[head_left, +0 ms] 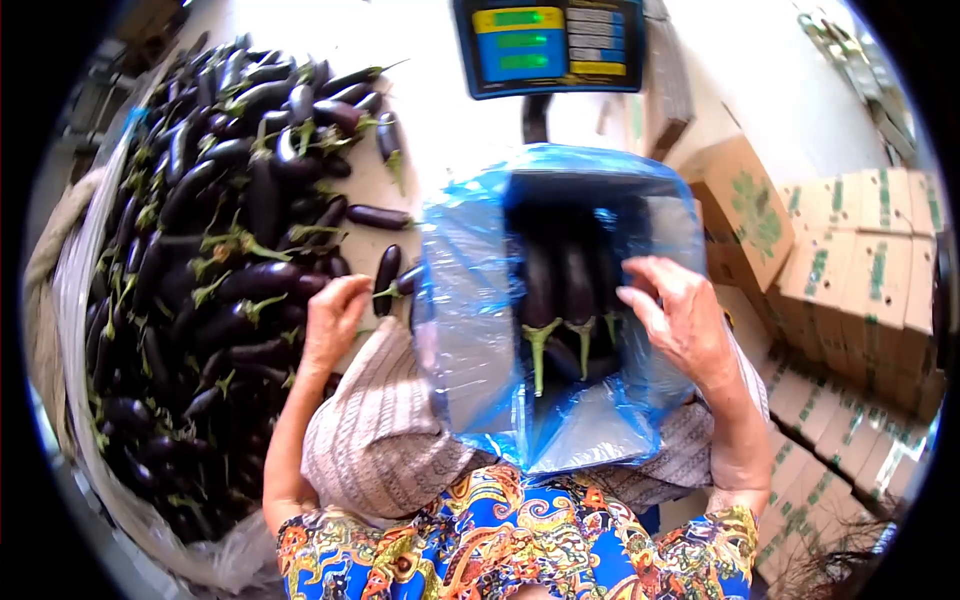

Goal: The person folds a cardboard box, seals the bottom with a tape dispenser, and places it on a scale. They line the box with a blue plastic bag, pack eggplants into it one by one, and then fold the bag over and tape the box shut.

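Observation:
A lined box (470,300) stands in front of me, its blue plastic liner folded over the rim. Inside it lie several dark purple eggplants (580,280) side by side, green stems toward me. My right hand (675,315) is over the box's right side, thumb and fingers apart, with nothing visible between them. My left hand (335,315) is at the right edge of a large eggplant pile (230,270), its fingers loosely bent and seemingly holding nothing. Just right of that hand, a small loose eggplant (388,267) lies on the pale surface.
A scale display (550,45) with green digits rises on a post behind the box. Cardboard cartons (850,270) with green print are stacked at the right, and an upright carton (740,210) leans nearer. Clear plastic sheeting (90,380) borders the pile's left side.

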The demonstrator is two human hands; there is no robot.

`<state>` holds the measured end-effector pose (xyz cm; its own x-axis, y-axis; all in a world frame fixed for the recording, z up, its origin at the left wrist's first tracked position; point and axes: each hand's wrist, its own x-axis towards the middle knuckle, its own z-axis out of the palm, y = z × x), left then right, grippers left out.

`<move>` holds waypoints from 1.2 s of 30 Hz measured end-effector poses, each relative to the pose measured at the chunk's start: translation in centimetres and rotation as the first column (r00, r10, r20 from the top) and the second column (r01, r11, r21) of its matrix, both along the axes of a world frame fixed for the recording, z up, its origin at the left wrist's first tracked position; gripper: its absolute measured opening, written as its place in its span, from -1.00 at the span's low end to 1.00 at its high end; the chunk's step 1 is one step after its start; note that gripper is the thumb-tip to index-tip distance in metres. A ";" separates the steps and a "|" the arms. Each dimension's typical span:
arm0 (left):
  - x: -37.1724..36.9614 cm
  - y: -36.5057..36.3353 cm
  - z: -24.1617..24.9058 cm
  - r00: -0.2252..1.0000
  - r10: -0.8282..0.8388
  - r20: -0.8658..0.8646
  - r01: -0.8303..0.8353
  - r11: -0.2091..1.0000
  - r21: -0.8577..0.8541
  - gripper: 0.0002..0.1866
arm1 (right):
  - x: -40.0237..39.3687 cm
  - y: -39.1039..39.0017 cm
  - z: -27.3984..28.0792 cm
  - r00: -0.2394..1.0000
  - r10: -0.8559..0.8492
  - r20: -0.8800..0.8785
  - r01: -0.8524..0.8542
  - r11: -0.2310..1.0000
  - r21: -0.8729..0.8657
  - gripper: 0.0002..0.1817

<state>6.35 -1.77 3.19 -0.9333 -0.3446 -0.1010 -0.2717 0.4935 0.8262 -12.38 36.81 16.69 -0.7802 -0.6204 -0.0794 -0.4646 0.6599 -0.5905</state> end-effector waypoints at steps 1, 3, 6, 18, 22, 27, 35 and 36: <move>2.1 -0.4 -1.3 0.996 0.000 0.086 -0.001 1.000 0.007 -0.79 | 0.4 -0.4 -0.4 0.999 0.036 0.014 -0.036 0.998 0.047 -0.74; 7.4 -0.3 -5.8 0.981 0.026 0.190 -0.037 0.998 0.057 -0.78 | 1.3 -0.6 -2.4 0.992 0.124 -0.036 -0.119 0.986 0.114 -0.68; 12.2 1.7 -7.9 0.909 0.050 0.414 -0.194 0.929 0.315 -0.75 | 2.6 -1.1 -5.6 0.961 0.254 -0.105 -0.191 0.892 0.410 -0.46; 19.6 4.0 -14.2 0.907 0.139 0.397 -0.288 0.893 0.347 -0.72 | 8.6 3.5 -10.2 0.977 0.206 0.049 -0.206 0.871 0.445 -0.44; 18.5 3.7 -13.9 0.901 0.081 0.425 -0.235 0.917 0.323 -0.72 | 8.1 3.5 -11.9 0.988 -0.008 0.153 -0.034 0.964 0.265 -0.54; 18.0 3.1 -13.4 0.904 0.057 0.424 -0.190 0.941 0.279 -0.73 | 8.1 2.1 -11.4 0.966 -0.186 0.177 0.113 0.927 0.358 -0.66; 17.0 2.4 -10.8 0.929 0.055 0.366 -0.136 0.970 0.200 -0.74 | 2.4 1.5 -1.0 0.923 -0.285 0.260 0.279 0.958 0.061 -0.84; 16.0 2.1 -9.8 0.943 0.065 0.327 -0.128 0.977 0.173 -0.74 | 1.6 1.5 0.1 0.885 -0.303 0.353 0.318 0.948 0.017 -0.86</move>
<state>22.38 0.32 -6.61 -0.8046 -0.3769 -0.4590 -0.5740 0.2951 0.7639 -10.76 38.30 16.80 -0.8611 -0.3593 -0.3599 -0.0012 0.7091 -0.7051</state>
